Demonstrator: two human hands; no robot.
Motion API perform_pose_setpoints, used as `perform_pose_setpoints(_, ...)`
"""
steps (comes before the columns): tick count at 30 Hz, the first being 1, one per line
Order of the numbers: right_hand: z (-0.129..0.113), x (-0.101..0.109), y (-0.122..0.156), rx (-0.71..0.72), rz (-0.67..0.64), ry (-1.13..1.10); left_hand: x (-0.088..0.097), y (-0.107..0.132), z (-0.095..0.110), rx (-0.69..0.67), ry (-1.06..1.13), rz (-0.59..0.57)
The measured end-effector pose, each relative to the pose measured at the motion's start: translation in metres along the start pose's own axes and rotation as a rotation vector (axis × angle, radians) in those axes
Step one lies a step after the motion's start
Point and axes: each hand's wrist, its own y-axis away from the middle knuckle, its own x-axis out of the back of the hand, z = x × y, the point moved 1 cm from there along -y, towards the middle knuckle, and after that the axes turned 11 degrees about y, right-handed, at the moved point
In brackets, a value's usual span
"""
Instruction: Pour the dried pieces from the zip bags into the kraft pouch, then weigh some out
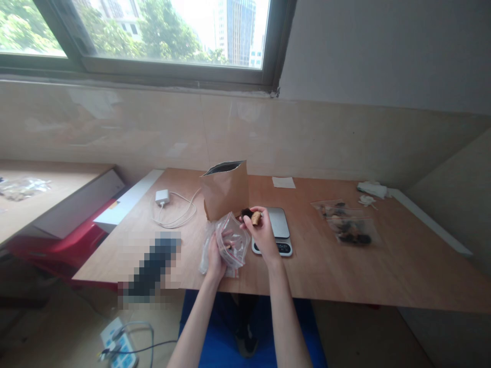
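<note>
Partway along, it seems: filled bags (351,230) lie to one side, while an open bag (233,240) and loose pieces (255,219) are in the hands.

The right hand (265,230) is nearly closed, thumb and fingers pinching the dark and tan pieces between the open bag and the scale (283,225) — above the table (314,276), not in any bag. The left hand (216,258) curls round the open bag from the side, its mouth spread wide; what is inside is hard to make out. Behind it the paper bag (224,194) stands upright, open at the top. The filled bags overlap at the right and look done — whether sealed, I cannot tell; the held one looks unfinished.
</note>
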Motion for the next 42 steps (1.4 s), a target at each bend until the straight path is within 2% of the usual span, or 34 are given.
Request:
perform_pose_setpoints(3, -0.022, 0.002, -0.032, 0.180, 0.008, 0.073, -0.003, 0.001, 0.002, 0.026, 0.055, 0.005)
perform_pose_setpoints(5, -0.042, 0.002, -0.061, 0.345, 0.070, 0.176, -0.004, 0.003, 0.003, 0.031, 0.069, 0.012)
perform_pose_setpoints(7, -0.059, 0.000, -0.090, 0.452, 0.124, 0.287, -0.005, 0.003, 0.004, 0.035, 0.069, 0.019)
perform_pose_setpoints(10, -0.073, -0.009, -0.128, 0.541, 0.139, 0.426, -0.004, 0.003, 0.004, 0.051, 0.076, 0.020)
perform_pose_setpoints(14, -0.070, -0.023, -0.152, 0.550, 0.105, 0.601, -0.003, 0.002, 0.003, 0.066, 0.094, 0.000)
perform_pose_setpoints(22, -0.057, -0.026, -0.151, 0.567, 0.070, 0.701, -0.006, 0.004, 0.006, 0.081, 0.078, 0.009)
perform_pose_setpoints(28, -0.060, -0.022, -0.150, 0.547, 0.000, 0.773, -0.010, 0.008, 0.010, 0.084, 0.110, 0.032)
perform_pose_setpoints(42, -0.075, -0.018, -0.135, 0.471, -0.011, 0.869, -0.009, 0.007, 0.009, 0.074, 0.081, 0.004)
